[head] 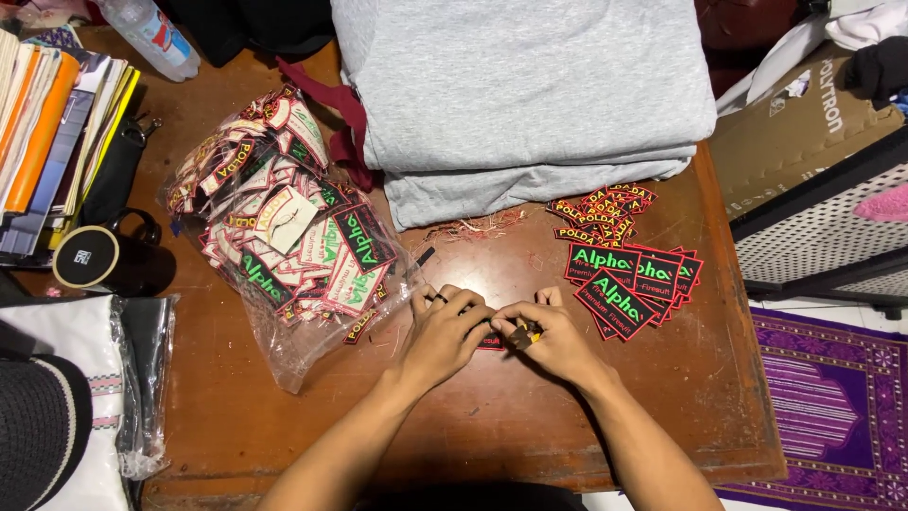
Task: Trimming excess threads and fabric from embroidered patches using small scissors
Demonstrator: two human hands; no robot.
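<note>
Wooden table (492, 416) bears both curled hands, left (443, 333), right (553, 338), fingertips meeting.

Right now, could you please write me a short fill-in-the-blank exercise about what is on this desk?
1. The left hand and right hand meet over a small patch on the ____ table.
2. The clear plastic bag of patches lies to the ____ of the hands.
3. The folded fabric at the table's far edge is ____ in colour.

Missing words: wooden; left; grey
</note>
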